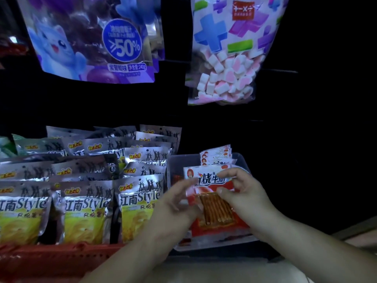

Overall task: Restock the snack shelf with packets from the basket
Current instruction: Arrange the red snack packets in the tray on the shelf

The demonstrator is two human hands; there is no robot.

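Observation:
A red-and-white snack packet (212, 209) with orange strips showing through its window is held over a clear plastic tray (242, 160) on the shelf. My left hand (179, 199) grips the packet's left edge, and my right hand (242, 188) pinches its upper right part. More packets of the same kind (217, 155) stand upright at the back of the tray. A red plastic basket's rim (53, 256) runs along the lower left.
Rows of silver-and-yellow chip bags (85, 180) fill the shelf left of the tray. Above hang a purple gummy pouch (91, 37) and a marshmallow bag (230, 54). The area right of the tray is dark.

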